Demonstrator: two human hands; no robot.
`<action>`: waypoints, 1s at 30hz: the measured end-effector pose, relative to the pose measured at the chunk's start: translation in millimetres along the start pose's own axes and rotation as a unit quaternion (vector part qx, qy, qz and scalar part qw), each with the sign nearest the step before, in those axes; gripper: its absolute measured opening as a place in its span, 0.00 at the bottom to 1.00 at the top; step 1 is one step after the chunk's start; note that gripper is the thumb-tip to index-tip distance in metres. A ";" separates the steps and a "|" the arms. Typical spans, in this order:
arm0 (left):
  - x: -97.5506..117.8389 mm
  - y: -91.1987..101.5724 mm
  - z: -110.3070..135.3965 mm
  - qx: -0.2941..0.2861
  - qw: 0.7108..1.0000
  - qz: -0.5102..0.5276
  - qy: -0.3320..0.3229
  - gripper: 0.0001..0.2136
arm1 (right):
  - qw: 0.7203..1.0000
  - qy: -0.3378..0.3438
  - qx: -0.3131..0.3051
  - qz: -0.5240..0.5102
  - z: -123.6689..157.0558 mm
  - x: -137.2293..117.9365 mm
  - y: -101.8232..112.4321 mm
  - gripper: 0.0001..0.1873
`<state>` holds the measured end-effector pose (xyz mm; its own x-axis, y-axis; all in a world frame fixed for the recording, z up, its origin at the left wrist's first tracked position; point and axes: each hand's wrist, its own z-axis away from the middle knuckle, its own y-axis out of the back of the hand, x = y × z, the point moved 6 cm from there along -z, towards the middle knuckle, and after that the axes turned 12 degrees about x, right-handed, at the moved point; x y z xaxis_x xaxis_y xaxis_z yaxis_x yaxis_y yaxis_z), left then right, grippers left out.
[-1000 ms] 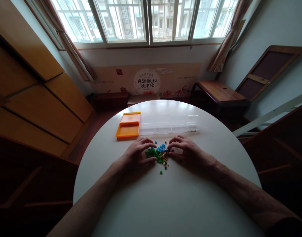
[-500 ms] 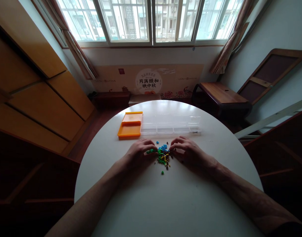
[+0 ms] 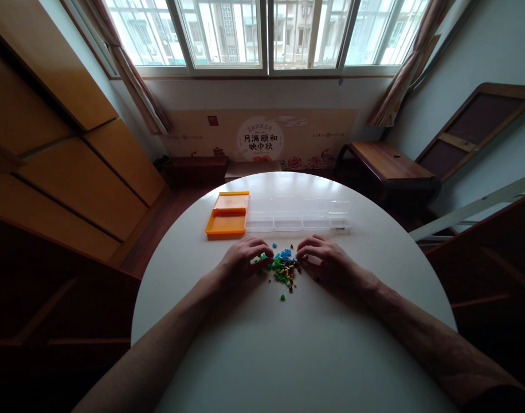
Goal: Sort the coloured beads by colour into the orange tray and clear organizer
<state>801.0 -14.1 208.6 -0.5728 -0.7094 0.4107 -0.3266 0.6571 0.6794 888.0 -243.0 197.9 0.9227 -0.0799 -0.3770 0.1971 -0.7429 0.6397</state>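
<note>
A small heap of tiny coloured pieces (image 3: 283, 268), blue, green, yellow and dark, lies on the round white table (image 3: 297, 344). My left hand (image 3: 244, 261) rests at the heap's left edge with its fingers curled, thumb and forefinger pinched on green pieces. My right hand (image 3: 326, 265) lies at the heap's right edge, fingers bent and fingertips touching the pieces; what they hold, if anything, is too small to tell. One green piece (image 3: 282, 297) lies apart, nearer to me.
Beyond the heap stand an orange tray (image 3: 226, 219) and a clear divided plastic box (image 3: 299, 215) side by side. A wooden bench (image 3: 385, 163) and wooden panels stand past the table, under the window.
My left hand has drawn in, its fingers closing on green pieces at the heap's left side. The green pieces there look fewer and tighter. My right hand has barely moved.
</note>
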 end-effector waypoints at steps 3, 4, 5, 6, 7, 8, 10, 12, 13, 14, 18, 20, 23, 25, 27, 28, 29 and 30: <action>0.6 0.2 -0.9 0.004 1.000 -0.005 0.002 0.06 | 1.000 -0.005 -0.008 -0.009 -1.7 -2.8 2.4 0.06; 1.0 0.4 -1.4 0.005 1.000 -0.008 0.001 0.06 | 1.000 -0.009 -0.011 -0.012 -2.3 -3.8 3.3 0.07; 1.4 0.6 -1.9 0.007 1.000 -0.011 0.000 0.06 | 1.000 -0.015 -0.014 -0.012 -2.8 -4.6 4.2 0.09; 1.9 0.9 -2.4 0.009 1.000 -0.015 -0.002 0.06 | 1.000 -0.020 -0.017 -0.012 -3.1 -5.3 4.8 0.10; 2.3 1.3 -3.0 0.013 1.000 -0.019 -0.004 0.06 | 0.999 -0.024 -0.018 -0.011 -3.4 -5.7 5.4 0.11; 2.5 1.8 -3.5 0.017 1.000 -0.023 -0.005 0.06 | 0.999 -0.027 -0.020 -0.011 -3.5 -5.8 5.6 0.12; 2.0 2.4 -4.2 0.025 0.999 -0.025 0.001 0.06 | 0.999 -0.031 -0.020 -0.013 -3.3 -5.3 5.8 0.12; 1.3 2.5 -4.4 0.030 0.999 -0.021 0.009 0.06 | 0.999 -0.031 -0.019 -0.015 -2.5 -3.9 5.6 0.11; 1.1 2.2 -4.3 0.030 0.999 -0.019 0.011 0.06 | 0.999 -0.031 -0.017 -0.015 -2.0 -2.8 5.5 0.12; 1.1 2.0 -4.2 0.031 0.999 -0.017 0.012 0.07 | 0.999 -0.030 -0.015 -0.014 -1.5 -1.6 5.5 0.12; 1.0 1.5 -3.1 0.030 0.999 -0.020 0.014 0.07 | 1.000 -0.028 -0.010 0.000 0.2 2.8 4.1 0.11; 0.6 0.9 -2.2 0.026 0.999 -0.022 0.014 0.08 | 1.000 -0.028 -0.009 0.011 0.7 4.2 3.1 0.09; -0.6 -0.4 -0.9 0.016 0.999 -0.028 0.010 0.08 | 0.999 -0.028 -0.002 0.027 0.7 4.8 2.1 0.05; -0.9 -0.7 -0.4 0.014 0.999 -0.033 0.008 0.08 | 0.999 -0.021 0.000 0.033 0.6 4.2 1.2 0.05; -0.9 -1.1 -0.2 0.009 0.999 -0.040 0.004 0.08 | 0.999 -0.006 0.004 0.037 0.6 3.3 0.8 0.05; -0.7 -1.2 -0.2 0.007 0.999 -0.045 0.002 0.08 | 0.999 0.001 0.007 0.037 0.7 3.0 0.8 0.04; -0.7 -1.2 -0.2 0.006 0.999 -0.050 0.000 0.08 | 0.999 0.006 0.010 0.035 0.9 3.0 1.0 0.04; -0.8 -1.2 -0.1 0.006 0.998 -0.055 -0.001 0.08 | 0.999 0.008 0.012 0.031 1.1 3.4 1.2 0.04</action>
<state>802.0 -14.4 207.6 -0.5342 -0.7773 0.3324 -0.3966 0.5777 0.7134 891.0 -244.9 196.6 0.9383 -0.1163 -0.3258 0.1309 -0.7526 0.6454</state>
